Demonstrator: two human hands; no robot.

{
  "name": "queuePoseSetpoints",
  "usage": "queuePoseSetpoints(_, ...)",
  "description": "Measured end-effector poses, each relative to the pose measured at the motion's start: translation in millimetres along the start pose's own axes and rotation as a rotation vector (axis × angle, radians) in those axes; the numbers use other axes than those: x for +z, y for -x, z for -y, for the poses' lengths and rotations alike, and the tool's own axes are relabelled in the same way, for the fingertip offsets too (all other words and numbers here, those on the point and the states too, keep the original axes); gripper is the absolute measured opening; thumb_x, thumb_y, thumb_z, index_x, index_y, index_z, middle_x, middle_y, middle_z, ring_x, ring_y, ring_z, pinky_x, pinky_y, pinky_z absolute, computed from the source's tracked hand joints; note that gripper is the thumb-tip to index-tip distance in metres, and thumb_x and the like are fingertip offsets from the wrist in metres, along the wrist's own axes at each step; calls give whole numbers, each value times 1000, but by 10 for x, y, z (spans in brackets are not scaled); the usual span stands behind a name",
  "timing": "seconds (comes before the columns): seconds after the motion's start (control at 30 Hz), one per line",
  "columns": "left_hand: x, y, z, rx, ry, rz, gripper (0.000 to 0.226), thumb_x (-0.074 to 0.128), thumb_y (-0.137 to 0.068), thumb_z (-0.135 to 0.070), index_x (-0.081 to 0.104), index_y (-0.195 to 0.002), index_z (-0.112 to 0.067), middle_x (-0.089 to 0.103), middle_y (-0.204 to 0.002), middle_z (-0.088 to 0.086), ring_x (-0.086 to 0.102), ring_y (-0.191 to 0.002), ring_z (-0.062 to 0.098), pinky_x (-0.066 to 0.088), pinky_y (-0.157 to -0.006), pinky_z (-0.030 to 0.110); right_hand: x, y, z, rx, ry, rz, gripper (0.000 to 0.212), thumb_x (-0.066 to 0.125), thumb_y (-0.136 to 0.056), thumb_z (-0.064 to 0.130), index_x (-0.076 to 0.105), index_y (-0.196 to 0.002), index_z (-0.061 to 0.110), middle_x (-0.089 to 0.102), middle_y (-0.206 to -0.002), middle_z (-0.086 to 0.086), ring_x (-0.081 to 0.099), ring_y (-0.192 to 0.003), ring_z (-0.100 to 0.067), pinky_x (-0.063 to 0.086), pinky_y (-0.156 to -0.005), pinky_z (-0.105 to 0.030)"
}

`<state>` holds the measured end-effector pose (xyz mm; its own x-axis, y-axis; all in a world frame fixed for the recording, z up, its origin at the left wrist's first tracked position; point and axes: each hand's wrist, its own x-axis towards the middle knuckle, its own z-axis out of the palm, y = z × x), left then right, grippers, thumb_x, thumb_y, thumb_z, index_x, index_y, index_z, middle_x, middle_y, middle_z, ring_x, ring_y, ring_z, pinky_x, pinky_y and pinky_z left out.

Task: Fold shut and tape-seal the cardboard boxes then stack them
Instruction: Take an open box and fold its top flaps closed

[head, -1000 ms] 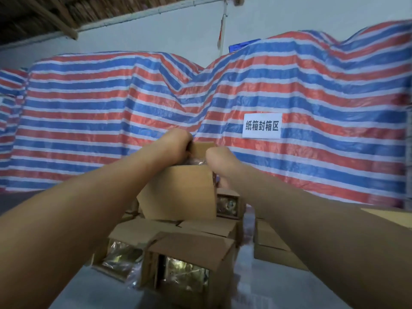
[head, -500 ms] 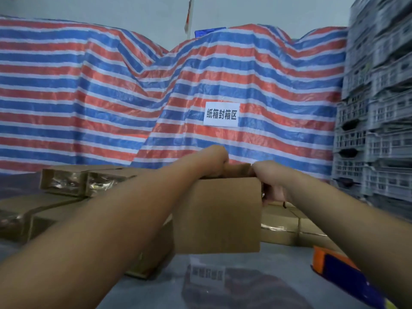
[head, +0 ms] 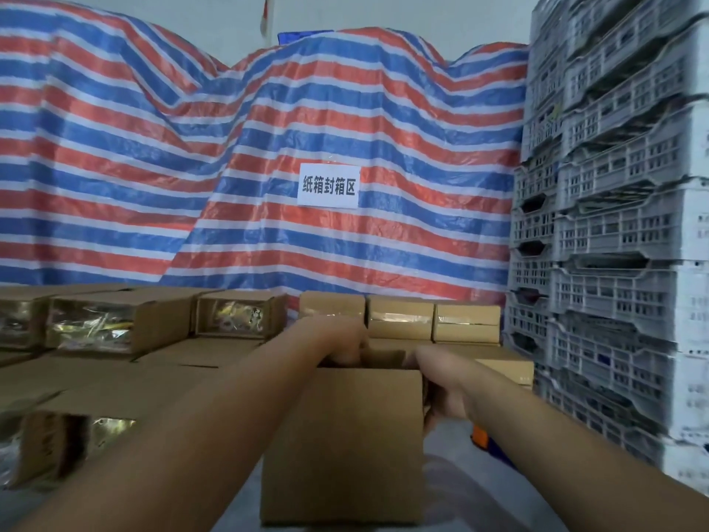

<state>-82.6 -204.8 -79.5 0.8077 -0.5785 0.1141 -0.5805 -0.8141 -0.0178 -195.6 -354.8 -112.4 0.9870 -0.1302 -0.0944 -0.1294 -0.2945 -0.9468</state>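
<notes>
Two bare forearms reach forward from the bottom of the view to one cardboard box [head: 341, 447] at centre. The left hand [head: 337, 341] curls over the box's top far edge at about 12 o'clock. The right hand [head: 441, 385] grips the upper right corner at about 2 o'clock, fingers wrapped down the side. Holding opposite points of the top probably steadies the box while its flaps, still partly raised between the hands, are folded in.

At 9 o'clock lie open boxes [head: 115, 328] on their sides, showing shiny wrapped contents, awaiting closing. At 1 o'clock, behind the hands, stands a row of sealed boxes [head: 401, 320], likely the finished stack. An orange and blue object [head: 483, 441], possibly a tape dispenser, sits at 4 o'clock within reach. Grey plastic crates [head: 614, 224] tower at 3 o'clock. A striped tarp [head: 153, 147] with a white sign [head: 328, 186] fills the background.
</notes>
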Motion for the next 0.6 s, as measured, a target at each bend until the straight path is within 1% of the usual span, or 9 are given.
queuePoseSetpoints(0.1, -219, 294, 129, 71, 88, -28, 28, 56, -87, -63, 68, -88, -38, 66, -83, -17, 62, -84, 3, 45, -71, 26, 8, -12, -5, 1, -15, -16, 26, 43, -103, 30, 62, -105, 12, 68, -99, -12, 60, -103, -32, 36, -107, -66)
queuePoseSetpoints(0.17, -280, 530, 269, 54, 242, -156, 36, 49, -90, -66, 65, -103, -37, 64, -96, -17, 61, -94, 7, 47, -80, 30, -9, -32, -50, -35, -52, -81, 38, 40, -102, 48, 62, -103, 18, 69, -102, -9, 59, -103, -28, 31, -113, -61)
queuePoseSetpoints(0.27, -121, 869, 512, -32, 746, -389, 52, 43, -90, -68, 62, -121, -30, 66, -112, -8, 63, -105, 11, 49, -95, 36, -16, -123, -200, -147, -209, -156, 58, 33, -99, 63, 62, -120, 18, 67, -118, -13, 59, -115, -32, 34, -113, -55)
queuePoseSetpoints(0.33, 96, 1033, 568, -119, 1087, -505, 49, 41, -94, -63, 64, -117, -27, 69, -114, -3, 65, -104, 13, 50, -89, 33, 41, -141, -315, -195, -347, -173, 61, 34, -100, 62, 63, -125, 15, 69, -117, -17, 60, -115, -35, 38, -111, -55)
queuePoseSetpoints(0.4, 378, 1111, 557, -201, 1399, -505, 50, 35, -98, -59, 63, -118, -22, 68, -117, 4, 64, -107, 19, 48, -90, 37, 131, -145, -419, -211, -435, -191, 61, 33, -100, 62, 63, -127, 16, 70, -117, -17, 61, -116, -35, 38, -111, -52)
queuePoseSetpoints(0.47, 662, 1149, 484, -244, 1632, -407, 55, 33, -97, -61, 61, -123, -22, 67, -121, 9, 63, -111, 25, 45, -98, 45, 233, -141, -522, -200, -510, -176, 64, 35, -97, 65, 72, -113, 15, 74, -106, -18, 68, -106, -33, 43, -105, -49)
queuePoseSetpoints(0.5, 777, 1165, 440, -264, 1727, -357, 55, 34, -95, -62, 62, -122, -22, 69, -117, 11, 67, -106, 27, 48, -94, 45, 277, -150, -573, -195, -551, -165, 65, 38, -95, 65, 77, -98, 14, 76, -94, -18, 73, -92, -31, 48, -94, -46)
queuePoseSetpoints(0.57, 910, 1164, 353, -308, 1889, -296, 57, 40, -93, -62, 68, -111, -16, 75, -97, 15, 74, -82, 26, 54, -71, 36, 326, -203, -658, -197, -635, -142, 68, 41, -95, 62, 80, -66, 16, 74, -71, -14, 73, -63, -25, 49, -75, -40)
queuePoseSetpoints(0.6, 938, 1145, 326, -306, 1928, -292, 57, 41, -94, -60, 70, -106, -12, 75, -90, 15, 74, -75, 25, 53, -63, 32, 324, -239, -687, -209, -661, -129, 68, 40, -96, 60, 79, -60, 18, 72, -66, -11, 71, -58, -23, 49, -71, -39)
